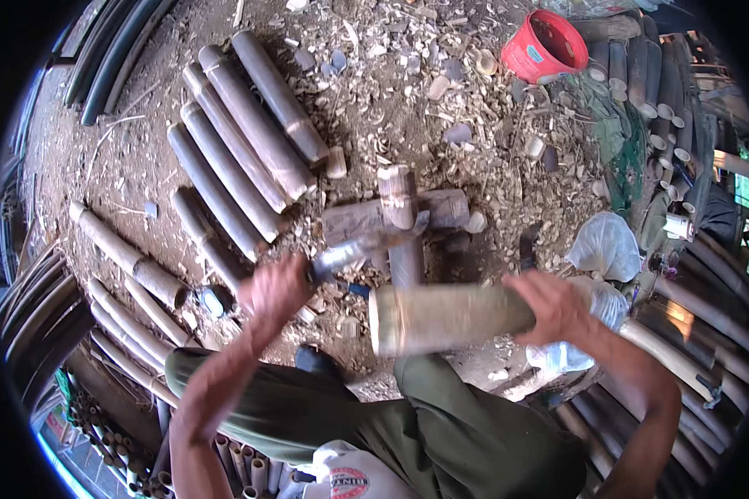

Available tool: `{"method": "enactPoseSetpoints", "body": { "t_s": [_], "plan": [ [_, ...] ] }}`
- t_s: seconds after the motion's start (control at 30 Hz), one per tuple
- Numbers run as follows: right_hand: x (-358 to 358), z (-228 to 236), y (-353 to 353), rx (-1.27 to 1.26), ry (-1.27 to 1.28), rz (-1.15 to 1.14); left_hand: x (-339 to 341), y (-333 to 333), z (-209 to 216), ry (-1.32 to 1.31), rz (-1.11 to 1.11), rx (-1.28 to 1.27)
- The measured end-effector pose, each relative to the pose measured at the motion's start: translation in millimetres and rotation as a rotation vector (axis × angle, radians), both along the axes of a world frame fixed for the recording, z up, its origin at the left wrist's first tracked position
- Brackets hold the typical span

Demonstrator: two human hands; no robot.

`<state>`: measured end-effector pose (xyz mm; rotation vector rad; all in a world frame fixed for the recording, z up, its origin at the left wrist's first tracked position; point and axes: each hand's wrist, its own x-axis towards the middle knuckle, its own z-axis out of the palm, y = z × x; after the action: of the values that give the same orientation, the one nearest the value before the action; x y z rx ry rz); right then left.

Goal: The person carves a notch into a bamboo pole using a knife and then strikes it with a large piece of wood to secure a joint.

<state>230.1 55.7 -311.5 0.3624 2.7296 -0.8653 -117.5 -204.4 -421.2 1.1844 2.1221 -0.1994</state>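
Chip-littered brown earth floor (366, 83). Left hand (276, 287) clenched on silvery metal-bladed tool (354, 254); right hand (549, 306) grasps right end of thick, pale-tan bamboo section (453, 318), presumably for clearance. Section level beside olive-trousered right knee (431, 378); crossed brown bamboo lengths (398, 195) beyond.

- Wood chips (391, 62) littered the dirt floor (133, 170), upper middle.
- Bamboo tubes (256, 123) lay side by side, upper left.
- A red bucket (521, 40) rested at upper right.
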Motion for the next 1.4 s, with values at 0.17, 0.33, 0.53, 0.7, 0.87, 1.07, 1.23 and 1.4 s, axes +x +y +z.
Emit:
{"method": "enactPoseSetpoints", "body": {
  "t_s": [0.17, 0.33, 0.53, 0.7, 0.87, 1.07, 1.23, 1.4],
  "plan": [
    [33.5, 9.4, -64.2, -0.311, -0.145, -0.265, 7.8, -0.8, 5.8, 0.325, -0.095, 0.615],
    [49.6, 21.2, -64.4, -0.611, -0.447, -0.668, -44.3, 9.5, -22.0, 0.173, -0.268, 0.587],
    [49.2, 34.0, -35.1, -0.709, -0.146, -0.943, -104.3, 77.7, -0.9, -0.05, -0.254, 0.167],
    [24.5, 38.5, -6.3, -0.631, 0.012, -0.969, -110.3, 104.9, 23.2, 0.026, -0.258, 0.083],
    [-3.0, 43.2, 8.7, -0.603, 0.135, -0.912, -103.8, 106.2, 31.0, 0.055, -0.238, -0.022],
    [-39.4, 48.6, 13.8, -0.517, 0.32, -0.841, -100.8, 99.9, 32.7, 0.061, -0.208, -0.024],
    [-82.3, 7.2, -4.4, -0.223, 0.761, -0.833, -92.4, 94.1, 31.1, 0.087, -0.158, -0.021],
    [-75.0, -73.8, -4.6, 0.043, 0.111, -0.499, -87.8, 100.9, 29.0, 0.05, -0.167, 0.034]
  ]
}}
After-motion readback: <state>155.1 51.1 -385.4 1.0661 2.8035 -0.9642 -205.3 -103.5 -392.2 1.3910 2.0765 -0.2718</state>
